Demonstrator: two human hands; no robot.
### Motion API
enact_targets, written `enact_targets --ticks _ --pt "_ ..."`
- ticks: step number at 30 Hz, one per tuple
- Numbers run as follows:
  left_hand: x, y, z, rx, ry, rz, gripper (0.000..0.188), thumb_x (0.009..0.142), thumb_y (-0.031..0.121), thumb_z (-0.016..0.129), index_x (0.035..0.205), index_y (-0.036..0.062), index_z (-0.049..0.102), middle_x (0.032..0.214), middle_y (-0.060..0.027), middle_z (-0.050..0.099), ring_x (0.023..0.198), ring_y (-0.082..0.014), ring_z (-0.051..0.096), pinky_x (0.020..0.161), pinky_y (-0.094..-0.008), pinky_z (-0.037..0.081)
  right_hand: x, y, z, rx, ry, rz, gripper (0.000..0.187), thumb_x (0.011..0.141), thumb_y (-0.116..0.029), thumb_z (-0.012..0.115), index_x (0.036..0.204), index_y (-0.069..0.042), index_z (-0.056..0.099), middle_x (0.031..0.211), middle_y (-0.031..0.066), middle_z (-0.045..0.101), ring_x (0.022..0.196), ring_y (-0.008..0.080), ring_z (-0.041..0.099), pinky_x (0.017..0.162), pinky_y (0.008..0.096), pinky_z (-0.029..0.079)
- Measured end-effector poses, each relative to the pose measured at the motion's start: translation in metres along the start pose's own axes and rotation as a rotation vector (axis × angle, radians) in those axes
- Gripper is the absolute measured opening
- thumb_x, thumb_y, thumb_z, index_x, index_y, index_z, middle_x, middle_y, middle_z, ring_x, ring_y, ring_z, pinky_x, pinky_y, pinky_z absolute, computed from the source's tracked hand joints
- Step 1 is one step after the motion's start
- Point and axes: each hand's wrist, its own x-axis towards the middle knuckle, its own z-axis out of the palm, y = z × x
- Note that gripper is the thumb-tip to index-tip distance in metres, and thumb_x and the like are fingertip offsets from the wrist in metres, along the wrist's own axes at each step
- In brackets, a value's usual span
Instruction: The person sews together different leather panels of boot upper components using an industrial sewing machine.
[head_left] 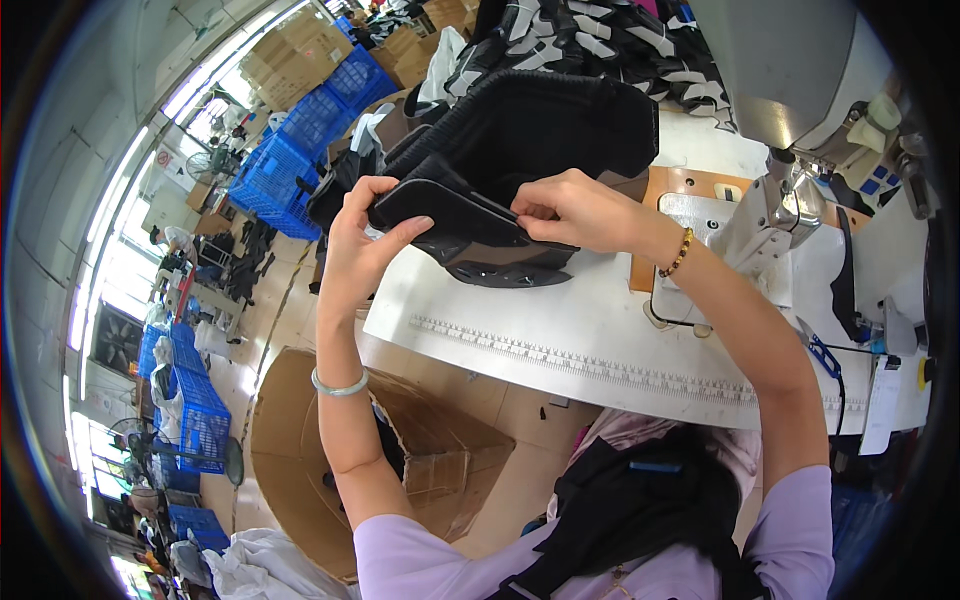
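In the head view, a black bag-like piece [570, 125] lies at 12 o'clock on the white table [440, 295], the left hand [372, 245] at 10 o'clock with thumb and fingers clamped on its near flap [455, 210]. Between 1 and 2 o'clock, the right hand's [585, 210] curled fingers pinch that flap's right end; a sewing machine [780, 210] stands between 2 and 3 o'clock, a cardboard box [300, 440] near 8 o'clock.
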Motion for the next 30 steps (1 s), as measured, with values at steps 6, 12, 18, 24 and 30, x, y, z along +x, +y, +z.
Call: enact_targets --ticks 6,12,18,24,30 --pt "0.011 0.002 0.002 -0.161 -0.006 -0.061 0.031 0.073 0.009 0.072 0.096 0.0010 0.054 0.084 -0.0020 0.059 0.077 -0.0076 0.055 0.068 -0.0195 0.043 0.003 0.002 -0.003 0.131 -0.021 -0.006 0.013 0.079 -0.007 0.059 0.087 0.003 0.060 0.074 0.0083 0.062 0.067 0.0141 0.059 0.065 0.0263 0.048" --pt "0.016 -0.005 -0.001 -0.212 0.012 -0.060 0.029 0.073 0.008 0.071 0.096 0.0008 0.054 0.084 -0.0021 0.060 0.077 -0.0068 0.055 0.068 -0.0194 0.044 0.012 0.002 -0.014 0.152 -0.185 0.097 0.017 0.077 -0.007 0.059 0.090 0.004 0.059 0.085 0.0077 0.064 0.076 0.0136 0.059 0.070 0.0284 0.048" --pt "0.017 -0.003 0.003 -0.135 0.045 -0.007 0.028 0.073 0.008 0.071 0.094 0.0009 0.055 0.084 -0.0014 0.059 0.077 -0.0066 0.054 0.068 -0.0197 0.044 0.003 -0.002 0.006 -0.407 0.041 -0.128 0.020 0.076 -0.014 0.064 0.082 0.003 0.057 0.081 0.0120 0.060 0.076 0.0279 0.060 0.069 0.0364 0.048" --pt "0.011 0.010 0.007 -0.101 0.050 -0.013 0.027 0.072 0.006 0.071 0.094 0.0012 0.055 0.084 -0.0014 0.059 0.077 -0.0066 0.053 0.069 -0.0191 0.043 -0.004 -0.006 0.007 -0.387 0.042 -0.079 0.018 0.078 -0.019 0.062 0.078 -0.002 0.057 0.077 0.0090 0.058 0.077 0.0259 0.058 0.063 0.0356 0.046" --pt "0.006 0.006 0.002 -0.082 0.060 -0.009 0.028 0.071 0.007 0.071 0.092 0.0014 0.054 0.082 -0.0006 0.057 0.076 -0.0071 0.052 0.069 -0.0197 0.042 -0.025 -0.007 0.021 -0.507 0.243 -0.289 0.014 0.074 -0.011 0.064 0.083 -0.002 0.059 0.089 0.0091 0.058 0.086 0.0251 0.057 0.071 0.0342 0.048"
